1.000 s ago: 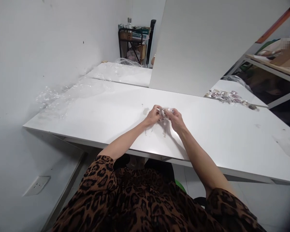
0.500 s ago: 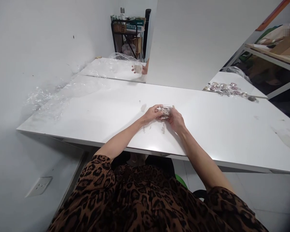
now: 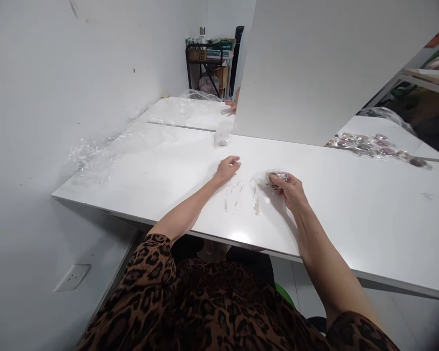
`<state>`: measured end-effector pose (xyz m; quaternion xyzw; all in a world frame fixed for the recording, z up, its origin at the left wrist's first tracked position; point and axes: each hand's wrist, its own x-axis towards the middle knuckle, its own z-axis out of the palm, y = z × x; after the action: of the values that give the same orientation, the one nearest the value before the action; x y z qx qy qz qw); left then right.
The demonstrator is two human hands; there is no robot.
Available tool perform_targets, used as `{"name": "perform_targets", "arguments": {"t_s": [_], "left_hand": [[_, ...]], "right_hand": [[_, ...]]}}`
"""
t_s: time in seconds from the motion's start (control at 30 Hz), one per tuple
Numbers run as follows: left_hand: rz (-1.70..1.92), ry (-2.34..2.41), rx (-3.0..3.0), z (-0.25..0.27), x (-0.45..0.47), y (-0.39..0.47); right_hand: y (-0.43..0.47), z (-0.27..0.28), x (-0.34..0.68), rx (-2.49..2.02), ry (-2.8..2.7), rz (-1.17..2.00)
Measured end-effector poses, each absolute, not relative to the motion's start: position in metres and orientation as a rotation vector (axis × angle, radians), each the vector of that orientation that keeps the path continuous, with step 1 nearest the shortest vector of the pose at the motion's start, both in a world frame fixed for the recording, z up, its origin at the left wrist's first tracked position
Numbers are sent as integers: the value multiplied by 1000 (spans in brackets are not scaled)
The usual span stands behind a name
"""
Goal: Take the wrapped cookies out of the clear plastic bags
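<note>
My right hand (image 3: 294,191) is closed on a small clear plastic-wrapped packet (image 3: 277,178), held just above the white table, with the thumb on top. What lies inside the wrap is too small to make out. To the left, my left hand (image 3: 229,169) hovers low over the table with loosely bent fingers and nothing in it. Another clear-wrapped packet (image 3: 223,140) is farther off, near the back edge of this table, beyond my left hand. Pale smudges mark the tabletop (image 3: 183,195) between my hands.
Crumpled clear plastic film (image 3: 91,158) lies along the left wall. At the back right are several wrapped packets (image 3: 376,145). A tall white partition (image 3: 300,73) stands behind the table. Another person's hand (image 3: 232,107) shows at its left edge, near a black cart (image 3: 205,61).
My left hand has let go of the packet, and my right hand has carried it right. The other person's hand no longer holds a wrapped packet; one now shows near the table's back edge.
</note>
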<state>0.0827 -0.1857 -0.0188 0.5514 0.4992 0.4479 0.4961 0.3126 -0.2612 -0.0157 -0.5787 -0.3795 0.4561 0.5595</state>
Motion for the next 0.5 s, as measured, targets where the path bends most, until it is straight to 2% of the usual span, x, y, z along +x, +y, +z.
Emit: {"name": "perform_targets", "arguments": {"t_s": [0.17,0.3,0.4,0.5], "left_hand": [[1134,1779,1647,-2,67,-130],[1049,2213,1571,4,67,-88],[1019,2371,1389,0,66,-66],[1016,2366,1249,-5,59,-55]], "right_hand": [[-253,-17,322,-1429,-911,1027],[-250,-22,317,-1428,-948,1026],[-252,-20,317,-1405,-1023,1067],[-256,-13,321,-1399,-1212,1239]]}}
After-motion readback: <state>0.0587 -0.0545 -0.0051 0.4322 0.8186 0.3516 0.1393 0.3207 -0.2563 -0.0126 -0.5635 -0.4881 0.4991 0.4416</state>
